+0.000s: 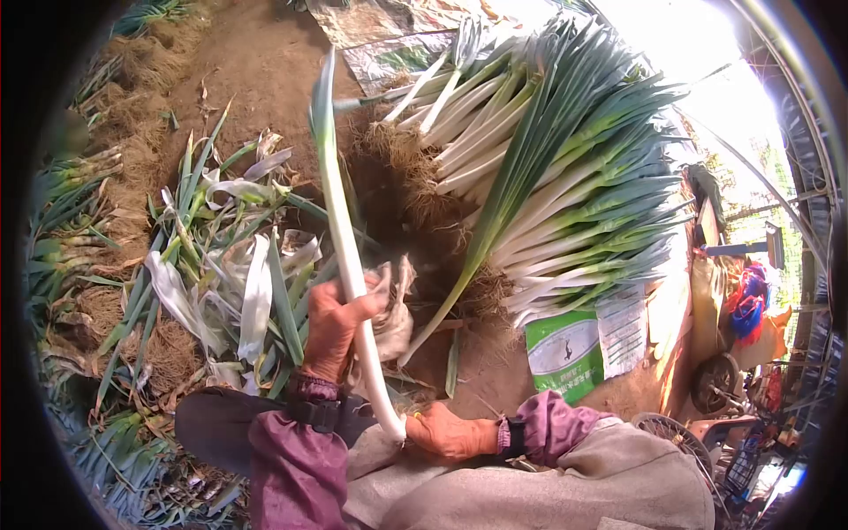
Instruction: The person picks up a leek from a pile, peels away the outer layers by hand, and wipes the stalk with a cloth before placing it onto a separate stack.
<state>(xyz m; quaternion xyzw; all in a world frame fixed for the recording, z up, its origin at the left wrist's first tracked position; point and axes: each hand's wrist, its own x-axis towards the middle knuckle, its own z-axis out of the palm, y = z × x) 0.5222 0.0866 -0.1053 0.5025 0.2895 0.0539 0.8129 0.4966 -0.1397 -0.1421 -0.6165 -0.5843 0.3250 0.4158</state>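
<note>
A long leek (pixel 345 240) stands nearly upright in front of me, its white shaft low and its green tip at the top. My left hand (pixel 336 320) is closed around the middle of the shaft, with the thumb across it. Beside that hand hangs a pale, crumpled, blurred piece of material (pixel 396 309). My right hand (pixel 452 433) is closed at the leek's lower white end, just above my lap, its fingers curled in. To the left lies a heap of stripped leaves and pale skins (pixel 256 296).
Cleaned leeks (pixel 565 203) lie in a large pile at the right, roots toward me, partly over a green and white printed sack (pixel 565 353). More leeks with roots (pixel 93 238) line the far left. Wheels (pixel 717 382) stand at the right on the bare soil (pixel 256 53).
</note>
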